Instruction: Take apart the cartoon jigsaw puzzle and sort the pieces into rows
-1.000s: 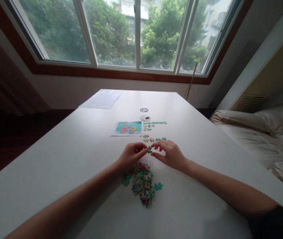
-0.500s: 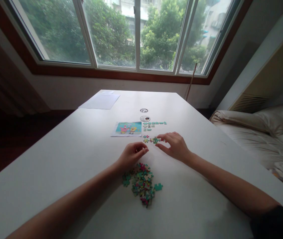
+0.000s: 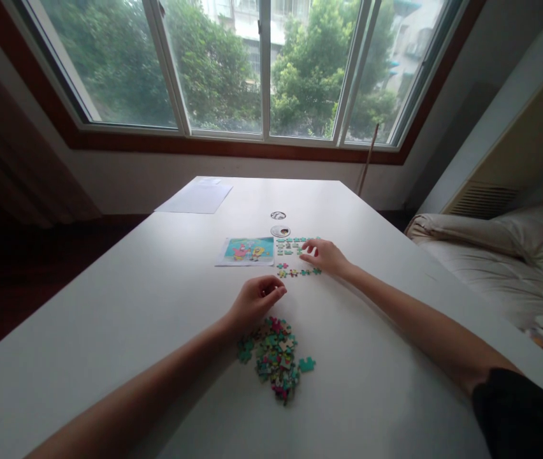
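Observation:
My left hand (image 3: 255, 301) rests on the white table (image 3: 109, 306) just above a heap of loose jigsaw pieces (image 3: 274, 357), fingers curled in a loose pinch; whether it holds anything is hidden. My right hand (image 3: 325, 255) is stretched further out, its fingertips pinched at the rows of joined pieces (image 3: 293, 245). A short strip of joined pieces (image 3: 297, 272) lies just below that hand. Left of the rows lies the small reference picture (image 3: 246, 250).
Two small round discs (image 3: 280, 231) sit beyond the puzzle rows. A sheet of paper (image 3: 195, 197) lies at the table's far left corner. A bed with light bedding (image 3: 505, 255) stands at the right, a window behind the table.
My right hand carried a green piece away from my left hand, past the short strip, up to the farther rows. My left hand stayed by the heap.

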A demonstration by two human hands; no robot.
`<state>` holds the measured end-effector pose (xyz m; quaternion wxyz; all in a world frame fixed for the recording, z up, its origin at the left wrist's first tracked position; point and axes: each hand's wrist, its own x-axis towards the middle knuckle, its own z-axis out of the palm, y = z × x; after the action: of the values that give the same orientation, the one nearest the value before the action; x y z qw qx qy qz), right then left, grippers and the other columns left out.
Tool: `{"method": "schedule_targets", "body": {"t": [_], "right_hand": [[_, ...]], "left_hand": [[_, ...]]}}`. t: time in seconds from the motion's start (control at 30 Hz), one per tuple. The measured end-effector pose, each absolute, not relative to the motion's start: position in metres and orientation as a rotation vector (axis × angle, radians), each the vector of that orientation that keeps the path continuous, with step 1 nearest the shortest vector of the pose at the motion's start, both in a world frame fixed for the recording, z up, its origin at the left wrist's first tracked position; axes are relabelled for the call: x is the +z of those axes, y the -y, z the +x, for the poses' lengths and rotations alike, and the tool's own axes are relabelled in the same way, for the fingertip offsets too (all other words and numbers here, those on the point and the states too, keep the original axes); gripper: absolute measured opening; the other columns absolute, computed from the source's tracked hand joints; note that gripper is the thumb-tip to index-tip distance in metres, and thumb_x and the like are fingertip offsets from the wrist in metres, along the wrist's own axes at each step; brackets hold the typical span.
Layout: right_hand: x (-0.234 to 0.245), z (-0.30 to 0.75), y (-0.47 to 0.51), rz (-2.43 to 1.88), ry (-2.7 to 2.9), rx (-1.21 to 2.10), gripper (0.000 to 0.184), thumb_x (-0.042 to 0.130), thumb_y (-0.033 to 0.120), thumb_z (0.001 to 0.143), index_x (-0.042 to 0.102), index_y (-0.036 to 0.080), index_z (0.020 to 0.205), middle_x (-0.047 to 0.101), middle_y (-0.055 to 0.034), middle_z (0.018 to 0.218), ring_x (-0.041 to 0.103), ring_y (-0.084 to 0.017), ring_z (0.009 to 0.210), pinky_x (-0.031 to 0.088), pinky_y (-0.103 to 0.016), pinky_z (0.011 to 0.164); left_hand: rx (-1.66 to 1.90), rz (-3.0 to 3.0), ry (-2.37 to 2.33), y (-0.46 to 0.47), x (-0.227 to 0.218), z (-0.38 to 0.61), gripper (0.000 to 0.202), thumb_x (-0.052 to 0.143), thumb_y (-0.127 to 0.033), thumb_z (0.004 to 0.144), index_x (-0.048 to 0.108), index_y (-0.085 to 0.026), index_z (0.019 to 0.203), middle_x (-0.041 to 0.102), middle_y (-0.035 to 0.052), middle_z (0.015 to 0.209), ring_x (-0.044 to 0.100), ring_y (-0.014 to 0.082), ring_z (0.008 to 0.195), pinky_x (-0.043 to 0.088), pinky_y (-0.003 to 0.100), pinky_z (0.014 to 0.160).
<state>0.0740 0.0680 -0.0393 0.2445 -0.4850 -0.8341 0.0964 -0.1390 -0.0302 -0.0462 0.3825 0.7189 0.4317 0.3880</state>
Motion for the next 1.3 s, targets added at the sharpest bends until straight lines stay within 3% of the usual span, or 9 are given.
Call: {"method": "schedule_targets", "body": {"t": [0.27,0.67,0.83,1.0,1.3], "right_hand": [[-0.047,0.075,-0.104,-1.373,2.342,0.354,0.028,0.063,0.039,0.066,0.065,0.019,0.085,0.061,-0.0014,0.076,0.053,-0.012,0.067,0.037,-0.021,0.059],[-0.041,0.065,-0.099,-1.386,2.33,0.316,0.019,0.061,0.031,0.07,0.065,0.018,0.082,0.061,-0.0018,0.076,0.052,-0.011,0.064,0.036,-0.02,0.059],[-0.015,0.062,-0.054,-1.259,2.411,0.351,0.016,0.056,0.031,0.075,0.062,0.017,0.077,0.06,-0.0014,0.072,0.05,-0.009,0.06,0.034,-0.02,0.056],[0.01,0.061,0.025,-0.94,2.902,0.705,0.025,0.057,0.043,0.074,0.062,0.019,0.08,0.061,-0.0002,0.071,0.05,-0.01,0.06,0.032,-0.02,0.052],[0.002,0.061,0.064,-0.882,3.079,0.717,0.025,0.062,0.041,0.068,0.061,0.019,0.079,0.059,-0.0002,0.076,0.049,-0.012,0.063,0.03,-0.021,0.05]], "left_hand": [[0.967,1.839,-1.113,0.03,-0.047,-0.14,0.021,0.05,-0.032,0.078,0.058,-0.013,0.073,0.044,-0.0041,0.054,0.039,0.0083,0.051,0.03,0.019,0.047],[0.974,1.823,-1.12,0.03,-0.047,-0.139,0.022,0.051,-0.032,0.077,0.058,-0.013,0.072,0.041,-0.0052,0.052,0.038,0.0077,0.049,0.028,0.019,0.045],[1.014,1.794,-1.116,0.029,-0.047,-0.14,0.021,0.051,-0.032,0.077,0.058,-0.013,0.072,0.044,-0.0043,0.054,0.039,0.0081,0.051,0.03,0.019,0.047],[1.129,1.73,-1.152,0.029,-0.046,-0.139,0.022,0.052,-0.032,0.076,0.058,-0.012,0.07,0.046,-0.0035,0.056,0.04,0.0083,0.052,0.031,0.019,0.048],[1.125,1.696,-1.145,0.028,-0.045,-0.138,0.02,0.054,-0.031,0.075,0.058,-0.012,0.07,0.045,-0.004,0.055,0.038,0.0077,0.05,0.03,0.019,0.047]]}}
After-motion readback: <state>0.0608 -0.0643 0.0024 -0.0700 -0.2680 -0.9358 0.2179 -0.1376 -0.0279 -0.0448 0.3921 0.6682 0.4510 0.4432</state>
